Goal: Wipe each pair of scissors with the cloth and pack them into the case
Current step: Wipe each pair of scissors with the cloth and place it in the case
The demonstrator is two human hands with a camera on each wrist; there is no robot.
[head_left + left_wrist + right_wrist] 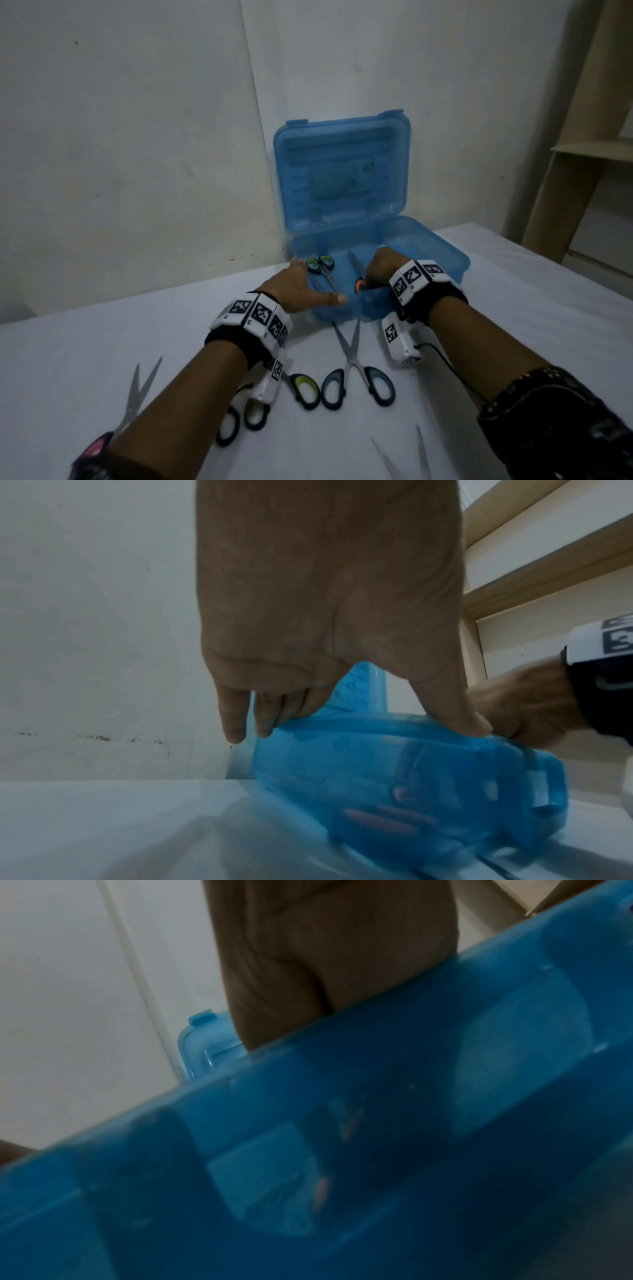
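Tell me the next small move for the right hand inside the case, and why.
Probably let go of the orange-handled scissors and lift the right hand out. The hand is already down inside the blue case, with that pair low beside the green-handled scissors lying there, while the left hand rests on the rim. Several pairs still wait on the table.

Right hand (380, 270) fingers are buried inside the blue case (445, 253), grip's hidden; bottom edge chops off two scissors (407, 459), wrist views pretty blurry.
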